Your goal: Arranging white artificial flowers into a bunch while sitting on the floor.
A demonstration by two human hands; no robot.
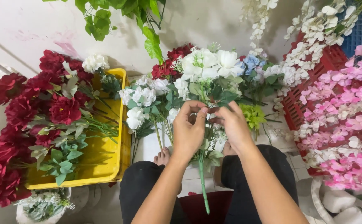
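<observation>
Nearest in view, the person's knees in dark trousers (147, 186) are framing a bare foot (162, 157) on the tiled floor (191, 174). Just above, the left hand (188, 130) is closing its grip around the gathered stems of a mixed artificial bouquet (206, 74), fingers curled tight, thumb meeting the fingertips. The right hand (233, 126) is pressing in from the right side, fingers pinched on the same stems, touching the left hand's fingertips. One long green stem (203, 182) is hanging down from the bundle between the knees. The bouquet is sitting at mid-scene, heads pointing away: white roses, dark red blooms, a blue cluster, a lime-green tuft. Judging by look, it is light, the fabric petals soft and easily crushed, the stems stiff and a little slick; the sound place to hold it is on the stems just beneath the heads. To the left, a yellow crate (106, 161) is holding red flowers (64, 110) with green leaves. To the right, pink blossom sprays (347, 124) are leaning over a red crate (297, 108). Farthest off, leafy green vines (147, 37) are hanging against the pale wall.
</observation>
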